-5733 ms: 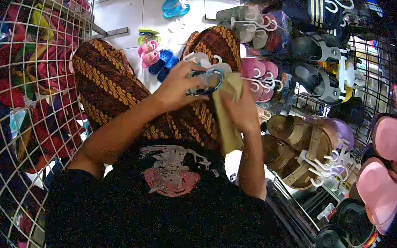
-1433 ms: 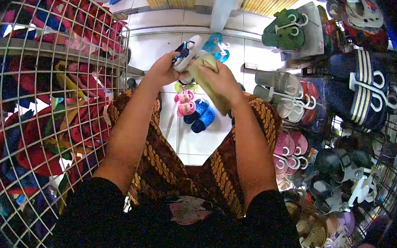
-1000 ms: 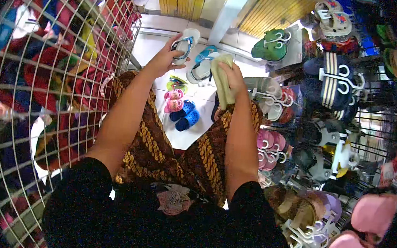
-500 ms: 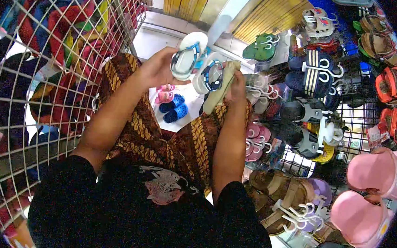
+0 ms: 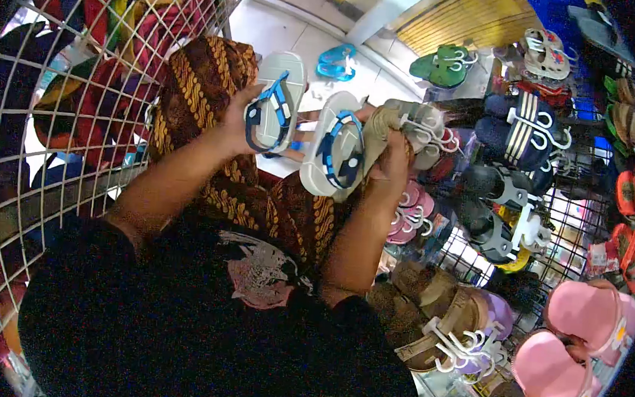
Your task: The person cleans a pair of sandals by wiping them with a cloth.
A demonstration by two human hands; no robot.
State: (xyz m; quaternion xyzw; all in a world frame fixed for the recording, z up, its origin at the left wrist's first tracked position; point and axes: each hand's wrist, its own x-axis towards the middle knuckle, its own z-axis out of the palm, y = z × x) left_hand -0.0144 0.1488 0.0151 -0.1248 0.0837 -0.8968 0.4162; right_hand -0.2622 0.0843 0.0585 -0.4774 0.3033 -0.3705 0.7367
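My left hand (image 5: 237, 119) is closed on the edge of a pale grey flip-flop (image 5: 292, 84) with blue, black and white straps. Its mate, a second flip-flop (image 5: 315, 170), is gripped by my right hand (image 5: 396, 160) just to the right, with a small gap between the two. Bunched beige cloth (image 5: 375, 137) sits in my right hand too, against that flip-flop's edge. The insoles and straps of both face up toward me. The fingers of my right hand are partly hidden behind the cloth.
Light-blue slippers (image 5: 336, 62) lie on the white tiled floor (image 5: 271, 27) ahead. A wire grid (image 5: 58, 171) stands close on my left. On my right hang several sandals and clogs, among them pink clogs (image 5: 553, 374), brown sandals (image 5: 443, 313) and green ones (image 5: 443, 66).
Both flip-flops have come nearer to me and moved apart, showing more of their insoles. The light-blue slippers now show more fully, while the blue and pink clogs between my knees are mostly hidden.
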